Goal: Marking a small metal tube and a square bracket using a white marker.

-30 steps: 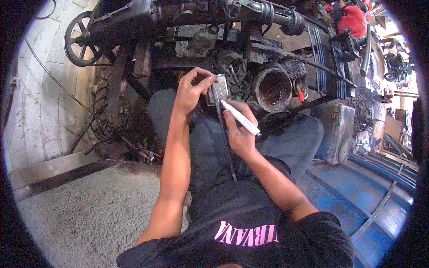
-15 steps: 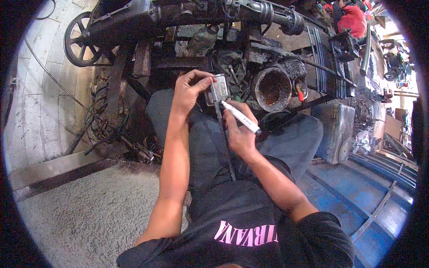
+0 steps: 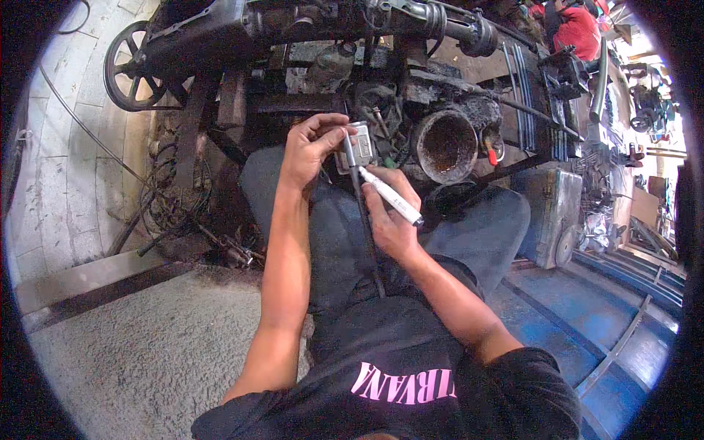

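Note:
My left hand [image 3: 312, 152] is closed, thumb and fingers pinching the upper end of a thin dark rod [image 3: 367, 227]. The rod slants down across my lap toward my shirt, and its top part looks bright silver. Right beside that end sits a small silver rectangular metal piece [image 3: 366, 145]; whether my fingers also grip it is hard to see. A white marker pen [image 3: 392, 196] is held in my right hand [image 3: 396, 224], its tip at the rod just below the silver part.
A round pot with brown residue [image 3: 447, 147] stands beyond my right knee, near a red-handled tool [image 3: 492, 155]. Dark machinery with a spoked wheel [image 3: 134, 66] spans the far side. Cables [image 3: 176, 187] lie at left, a metal box [image 3: 546, 213] at right. A person in red [image 3: 577, 35] is far right.
The marker has shifted slightly left and down, its tip closer to the rod. The rod's silver top has turned or tilted a little. My left hand stays nearly in place.

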A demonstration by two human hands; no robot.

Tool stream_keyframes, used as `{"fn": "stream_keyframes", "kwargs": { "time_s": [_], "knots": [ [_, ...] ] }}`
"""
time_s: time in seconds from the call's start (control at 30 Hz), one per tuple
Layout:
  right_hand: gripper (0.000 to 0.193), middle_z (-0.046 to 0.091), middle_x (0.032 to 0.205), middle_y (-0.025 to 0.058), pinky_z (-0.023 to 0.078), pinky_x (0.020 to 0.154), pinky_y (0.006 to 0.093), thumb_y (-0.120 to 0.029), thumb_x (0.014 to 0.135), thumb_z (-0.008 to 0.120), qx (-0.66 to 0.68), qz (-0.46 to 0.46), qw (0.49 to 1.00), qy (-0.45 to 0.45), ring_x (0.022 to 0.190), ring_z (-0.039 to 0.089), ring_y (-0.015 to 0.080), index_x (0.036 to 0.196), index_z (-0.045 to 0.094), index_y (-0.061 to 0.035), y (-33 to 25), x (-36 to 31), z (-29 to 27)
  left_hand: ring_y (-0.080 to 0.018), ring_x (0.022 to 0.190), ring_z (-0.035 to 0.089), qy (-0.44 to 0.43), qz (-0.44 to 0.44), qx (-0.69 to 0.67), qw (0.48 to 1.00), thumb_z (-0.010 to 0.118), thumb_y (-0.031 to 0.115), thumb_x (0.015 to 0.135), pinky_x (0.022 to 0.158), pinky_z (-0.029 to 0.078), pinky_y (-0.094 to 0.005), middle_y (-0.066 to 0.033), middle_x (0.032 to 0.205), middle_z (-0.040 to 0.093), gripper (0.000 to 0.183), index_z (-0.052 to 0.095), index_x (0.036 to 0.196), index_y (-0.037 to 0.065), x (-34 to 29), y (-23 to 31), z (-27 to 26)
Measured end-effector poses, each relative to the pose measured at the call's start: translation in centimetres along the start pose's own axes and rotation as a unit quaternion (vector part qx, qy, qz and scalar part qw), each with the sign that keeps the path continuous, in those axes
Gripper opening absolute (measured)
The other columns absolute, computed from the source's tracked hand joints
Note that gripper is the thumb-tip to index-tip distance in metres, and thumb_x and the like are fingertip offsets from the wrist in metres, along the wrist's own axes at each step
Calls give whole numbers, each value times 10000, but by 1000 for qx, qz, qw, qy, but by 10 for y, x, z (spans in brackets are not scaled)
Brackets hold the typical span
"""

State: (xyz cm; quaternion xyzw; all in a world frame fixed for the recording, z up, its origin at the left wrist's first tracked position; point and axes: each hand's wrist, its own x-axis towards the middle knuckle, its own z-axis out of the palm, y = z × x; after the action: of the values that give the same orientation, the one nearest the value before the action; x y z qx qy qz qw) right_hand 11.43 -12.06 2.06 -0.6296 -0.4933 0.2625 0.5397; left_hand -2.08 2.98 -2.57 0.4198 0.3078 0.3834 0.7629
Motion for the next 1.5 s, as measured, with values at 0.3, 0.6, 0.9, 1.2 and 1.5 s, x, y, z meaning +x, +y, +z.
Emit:
{"fn": "stream_keyframes", "kwargs": {
  "time_s": [0.3,0.6,0.9,1.2,1.5],
  "knots": [
    [212,691,1007,179,530,844,396,-8,888,685,3,-26,1000,-3,920,687,333,1098,677,22,1,0,0,-237,962,733,-23,4,-41,999,642,18,975,892,594,-363,-219,1124,726,294,606,1250,-78,1,-3,-3],
    [248,697,1014,150,543,803,345,-25,945,665,59,110,992,10,897,691,229,1190,649,9,18,-9,2,-243,974,736,-26,-6,-40,999,621,31,984,904,593,-376,-213,1134,727,289,612,1255,-69,1,1,1],
    [356,643,1069,107,586,654,293,-1,1011,549,295,210,930,-66,812,693,165,1366,512,-10,2,-41,-7,-257,1022,719,-35,-11,-46,998,645,106,980,934,573,-394,-211,1196,708,332,600,1285,-15,-2,7,6],
    [502,636,1091,110,587,737,302,137,871,622,328,183,926,32,882,669,170,1334,534,-35,-32,-8,-44,-153,610,655,-23,-7,176,984,437,285,1095,528,499,-264,-106,783,687,402,666,929,-1,-33,20,33],
    [494,684,1040,115,549,890,355,165,749,682,303,-87,949,12,958,683,231,1194,633,-45,-57,5,-70,-151,697,698,-192,-275,-88,938,408,541,1061,512,490,-242,-110,916,748,586,677,1111,23,-95,15,109]
  ]
}}
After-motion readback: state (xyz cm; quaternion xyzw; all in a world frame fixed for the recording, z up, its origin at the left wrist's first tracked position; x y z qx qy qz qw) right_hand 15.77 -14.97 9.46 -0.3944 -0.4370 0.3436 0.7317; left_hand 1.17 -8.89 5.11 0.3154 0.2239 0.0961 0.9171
